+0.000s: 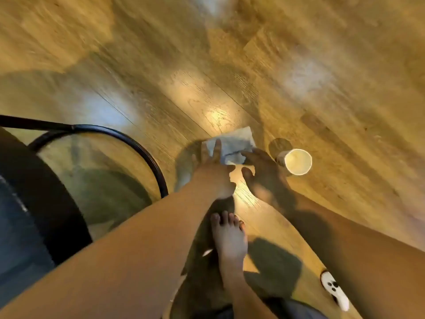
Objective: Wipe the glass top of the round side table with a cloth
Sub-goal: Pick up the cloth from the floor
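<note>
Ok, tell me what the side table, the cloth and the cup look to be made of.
Side table: clear glass top, since the floor shows through it, in a thin black rim, likely painted metal.
Cloth: pale, creased and limp, so thin fabric or perhaps paper.
Cup: light and thin-walled with a matte inside, probably paper or plastic.

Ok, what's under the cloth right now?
Wooden floor, not the glass table. The cloth lies beside a cup; both hands reach it, hiding its near edge.
</note>
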`<state>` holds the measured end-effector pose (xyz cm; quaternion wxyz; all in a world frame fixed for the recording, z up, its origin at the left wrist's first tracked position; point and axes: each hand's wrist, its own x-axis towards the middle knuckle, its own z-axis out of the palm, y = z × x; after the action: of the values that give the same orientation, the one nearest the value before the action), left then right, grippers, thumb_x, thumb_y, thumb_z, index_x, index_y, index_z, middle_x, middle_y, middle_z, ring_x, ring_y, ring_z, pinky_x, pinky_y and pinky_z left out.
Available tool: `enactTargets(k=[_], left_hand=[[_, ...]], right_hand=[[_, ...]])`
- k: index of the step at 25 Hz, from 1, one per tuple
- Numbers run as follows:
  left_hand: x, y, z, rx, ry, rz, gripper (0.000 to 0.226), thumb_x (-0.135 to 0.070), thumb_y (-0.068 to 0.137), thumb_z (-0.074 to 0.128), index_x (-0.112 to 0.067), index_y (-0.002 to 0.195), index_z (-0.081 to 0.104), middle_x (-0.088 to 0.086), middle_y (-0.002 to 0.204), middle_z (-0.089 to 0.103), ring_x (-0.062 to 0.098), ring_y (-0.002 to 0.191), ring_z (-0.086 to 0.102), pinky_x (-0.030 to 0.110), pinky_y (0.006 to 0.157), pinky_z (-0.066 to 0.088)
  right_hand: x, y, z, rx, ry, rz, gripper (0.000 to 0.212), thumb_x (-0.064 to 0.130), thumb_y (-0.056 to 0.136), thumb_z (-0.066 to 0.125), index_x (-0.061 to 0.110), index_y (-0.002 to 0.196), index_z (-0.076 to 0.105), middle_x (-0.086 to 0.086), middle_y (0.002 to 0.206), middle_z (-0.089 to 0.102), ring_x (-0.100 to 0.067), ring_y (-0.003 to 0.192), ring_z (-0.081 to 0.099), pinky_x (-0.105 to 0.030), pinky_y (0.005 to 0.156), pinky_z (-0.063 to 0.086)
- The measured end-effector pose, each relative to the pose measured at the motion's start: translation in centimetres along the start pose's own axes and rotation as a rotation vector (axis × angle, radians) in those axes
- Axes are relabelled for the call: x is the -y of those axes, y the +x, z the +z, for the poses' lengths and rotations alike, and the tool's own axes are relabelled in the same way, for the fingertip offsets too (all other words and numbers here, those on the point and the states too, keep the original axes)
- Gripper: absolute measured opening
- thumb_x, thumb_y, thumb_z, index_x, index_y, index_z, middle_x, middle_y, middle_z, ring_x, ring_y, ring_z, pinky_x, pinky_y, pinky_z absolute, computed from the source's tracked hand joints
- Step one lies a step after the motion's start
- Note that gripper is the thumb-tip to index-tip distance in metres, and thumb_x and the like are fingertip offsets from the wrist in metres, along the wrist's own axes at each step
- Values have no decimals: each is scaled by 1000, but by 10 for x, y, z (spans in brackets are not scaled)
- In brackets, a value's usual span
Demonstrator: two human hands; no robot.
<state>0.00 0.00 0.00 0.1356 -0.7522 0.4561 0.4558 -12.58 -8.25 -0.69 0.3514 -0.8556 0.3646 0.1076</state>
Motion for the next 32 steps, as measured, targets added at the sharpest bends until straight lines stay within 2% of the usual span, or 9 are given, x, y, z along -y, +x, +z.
enactTargets(k=[4,8,11,16,19,21,26,29,32], left_hand=[[6,44,19,19,100,7,76,-36,89,53,-35,155,15,12,164,-8,41,149,-10,57,120,4],[-15,6,9,-285,-308,-37,48,-23,84,66,-14,129,50,9,131,50,31,126,47,43,102,42],[-34,-72,-17,-667,-610,-50,25,-16,73,72,-12,95,58,8,99,63,33,98,59,43,84,48],[-31,-255,-89,-959,-1134,18,64,-12,68,84,-20,109,35,-3,94,55,11,81,63,36,69,56],[-2,-340,-88,-1087,-1358,42,61,-10,68,81,-17,117,46,-2,107,54,4,93,60,24,80,52],[26,-399,-46,-1227,-1454,102,48,-14,71,76,-22,113,55,2,110,62,14,100,63,33,86,53],[52,-500,88,-1400,-1769,-50,17,-20,85,73,-19,100,65,-1,93,74,15,90,71,29,76,56],[49,-541,136,-1406,-2063,37,17,-13,89,67,-14,106,67,15,103,74,34,98,71,50,87,56],[47,-559,164,-1427,-2116,137,29,-11,92,62,-12,121,63,13,113,73,30,103,71,43,85,56]], right_hand=[[-1,42,38,58,225,262,34,18,99,49,12,131,60,-9,136,55,-28,129,46,-27,106,31],[30,20,8,-198,701,504,14,7,89,63,15,92,74,5,82,69,-12,78,66,-23,75,57],[78,-20,-54,-289,747,431,9,3,85,65,5,79,71,4,68,65,0,57,58,-17,56,48],[208,-108,-182,-67,673,-50,32,-4,77,74,24,64,72,6,67,72,-6,61,66,-18,60,52],[288,-158,-203,109,666,-421,3,34,78,78,33,76,76,-2,73,71,-18,62,63,-27,62,50],[330,-209,-178,310,811,-509,36,58,66,79,30,89,78,-7,78,73,-22,65,66,-28,62,52],[383,-316,-74,322,834,-580,14,1,88,68,9,99,68,-3,75,68,-17,65,68,-29,62,59],[390,-375,-37,262,865,-509,24,3,87,69,18,105,64,-4,83,64,-14,62,62,-24,59,54],[377,-401,-8,287,1024,-272,45,18,84,77,17,122,54,-11,100,64,-17,72,69,-31,69,60]])
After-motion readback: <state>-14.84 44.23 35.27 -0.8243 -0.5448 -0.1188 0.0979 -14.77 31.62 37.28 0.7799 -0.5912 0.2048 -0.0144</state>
